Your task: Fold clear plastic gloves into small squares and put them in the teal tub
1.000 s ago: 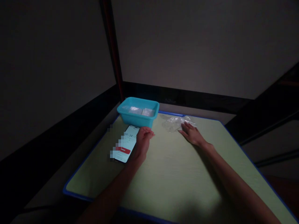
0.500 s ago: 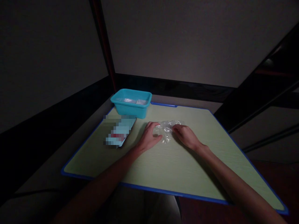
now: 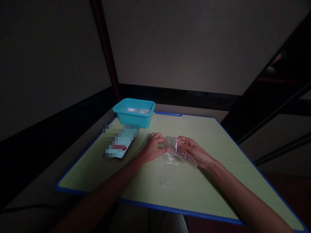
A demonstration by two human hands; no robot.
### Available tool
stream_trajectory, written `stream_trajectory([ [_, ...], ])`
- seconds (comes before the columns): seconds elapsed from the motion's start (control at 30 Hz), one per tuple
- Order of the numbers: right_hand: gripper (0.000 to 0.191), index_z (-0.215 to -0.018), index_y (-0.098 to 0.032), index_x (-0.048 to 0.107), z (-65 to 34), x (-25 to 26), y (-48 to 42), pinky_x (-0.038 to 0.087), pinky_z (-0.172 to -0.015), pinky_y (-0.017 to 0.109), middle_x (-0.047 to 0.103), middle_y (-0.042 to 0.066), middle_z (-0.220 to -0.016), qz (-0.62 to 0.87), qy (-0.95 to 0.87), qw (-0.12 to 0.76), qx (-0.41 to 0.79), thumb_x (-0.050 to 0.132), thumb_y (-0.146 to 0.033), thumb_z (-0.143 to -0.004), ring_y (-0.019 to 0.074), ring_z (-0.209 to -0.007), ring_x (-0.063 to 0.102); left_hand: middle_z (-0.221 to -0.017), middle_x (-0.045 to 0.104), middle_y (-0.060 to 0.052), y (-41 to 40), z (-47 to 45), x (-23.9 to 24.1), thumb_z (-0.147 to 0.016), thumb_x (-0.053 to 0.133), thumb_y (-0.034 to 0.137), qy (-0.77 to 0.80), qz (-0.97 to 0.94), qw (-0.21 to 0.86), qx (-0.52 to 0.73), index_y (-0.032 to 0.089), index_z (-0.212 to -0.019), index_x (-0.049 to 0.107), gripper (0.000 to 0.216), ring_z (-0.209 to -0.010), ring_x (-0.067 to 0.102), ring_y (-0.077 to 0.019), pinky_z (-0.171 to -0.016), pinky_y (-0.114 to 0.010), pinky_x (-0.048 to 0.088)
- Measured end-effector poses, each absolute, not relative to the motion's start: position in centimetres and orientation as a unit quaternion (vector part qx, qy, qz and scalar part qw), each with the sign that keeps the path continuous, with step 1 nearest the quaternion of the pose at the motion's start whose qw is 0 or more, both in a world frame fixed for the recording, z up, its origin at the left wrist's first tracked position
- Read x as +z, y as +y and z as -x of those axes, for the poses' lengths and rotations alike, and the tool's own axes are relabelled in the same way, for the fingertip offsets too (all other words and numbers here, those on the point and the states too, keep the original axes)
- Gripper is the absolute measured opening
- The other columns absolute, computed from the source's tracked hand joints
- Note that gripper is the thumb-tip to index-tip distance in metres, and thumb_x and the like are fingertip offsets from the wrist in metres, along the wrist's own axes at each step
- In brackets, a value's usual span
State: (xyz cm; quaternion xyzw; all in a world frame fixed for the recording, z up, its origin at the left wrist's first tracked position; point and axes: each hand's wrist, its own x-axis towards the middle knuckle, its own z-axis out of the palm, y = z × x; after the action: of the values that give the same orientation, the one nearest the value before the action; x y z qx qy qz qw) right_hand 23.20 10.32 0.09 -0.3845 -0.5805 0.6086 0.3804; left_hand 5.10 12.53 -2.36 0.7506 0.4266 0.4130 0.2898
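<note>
A clear, crinkled plastic bag (image 3: 172, 152) is stretched between my two hands above the middle of the table (image 3: 206, 191). My left hand (image 3: 154, 147) is closed on the bag's left edge, thumb and fingers curled around it. On the other side, my right hand (image 3: 193, 150) pinches the bag's right part between thumb and fingers, and some of the film hangs over those fingers. Whether anything lies inside the bag, I cannot tell.
A turquoise plastic basket (image 3: 133, 118) with clear plastic packets in it stands at the back left. In front of it lies a phone (image 3: 125, 142), its screen lit and partly pixelated. A blue rim edges the table, and dark-trimmed walls stand behind and left.
The bag has been lifted and spread toward the right hand, which has turned to show more of its fingers. My left hand has closed on the bag's edge. The view has shifted slightly.
</note>
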Motion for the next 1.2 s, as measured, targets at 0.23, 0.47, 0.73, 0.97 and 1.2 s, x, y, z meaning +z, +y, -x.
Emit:
stream_trajectory([
  [0.23,0.033,-0.069,-0.021,0.057,-25.1,1.7,10.1,0.052,-0.065,0.027,0.057,-0.006,-0.061,0.327,-0.385,0.422,0.753,0.083,-0.03,-0.05,0.0084,-0.052,0.053,-0.09,0.065,-0.008,13.0,-4.0,-1.4,-0.069,0.063,0.03,0.373,-0.735,0.412,0.389,0.015,-0.065,0.056,0.017,-0.086,0.06,-0.0201,-0.078,-0.034,0.045],
  [0.47,0.04,-0.078,-0.021,0.057,-27.2,2.7,10.5,0.051,-0.058,0.018,0.062,-0.008,-0.061,0.361,-0.403,0.421,0.728,0.081,-0.014,-0.046,0.0064,-0.052,0.059,-0.065,0.064,-0.001,12.9,-3.6,-0.8,-0.063,0.069,0.043,0.313,-0.576,0.668,0.351,0.016,-0.073,0.046,0.036,-0.045,0.054,-0.0077,-0.044,-0.018,0.039],
  [0.73,0.044,-0.092,-0.019,0.05,-29.0,2.0,11.6,0.045,-0.052,0.02,0.057,-0.007,-0.054,0.517,-0.519,0.322,0.6,0.075,-0.021,-0.057,0.0092,-0.051,0.056,-0.055,0.059,0.005,13.3,-3.5,-0.6,-0.059,0.066,0.023,0.402,-0.522,0.662,0.357,0.016,-0.093,0.048,0.039,-0.035,0.042,-0.0047,-0.035,-0.015,0.024],
  [0.97,0.037,-0.105,-0.013,0.048,-29.6,0.7,12.1,0.034,-0.044,0.025,0.048,-0.007,-0.046,0.583,-0.643,0.217,0.446,0.056,-0.027,-0.071,0.0114,-0.043,0.046,-0.057,0.06,0.004,13.4,-3.3,-0.9,-0.055,0.068,0.011,0.463,-0.466,0.648,0.386,0.014,-0.095,0.05,0.043,-0.038,0.048,-0.0062,-0.037,-0.015,0.027],
  [1.2,0.057,-0.125,-0.002,0.04,-30.8,0.5,12.8,0.037,-0.047,0.028,0.047,-0.007,-0.039,0.706,-0.639,0.187,0.24,0.045,-0.012,-0.069,0.0166,-0.043,0.052,-0.09,0.06,0.0,14.2,-3.6,-1.4,-0.06,0.067,0.015,0.493,-0.409,0.541,0.545,0.02,-0.098,0.039,0.047,-0.064,0.061,-0.009,-0.054,-0.017,0.043],
])
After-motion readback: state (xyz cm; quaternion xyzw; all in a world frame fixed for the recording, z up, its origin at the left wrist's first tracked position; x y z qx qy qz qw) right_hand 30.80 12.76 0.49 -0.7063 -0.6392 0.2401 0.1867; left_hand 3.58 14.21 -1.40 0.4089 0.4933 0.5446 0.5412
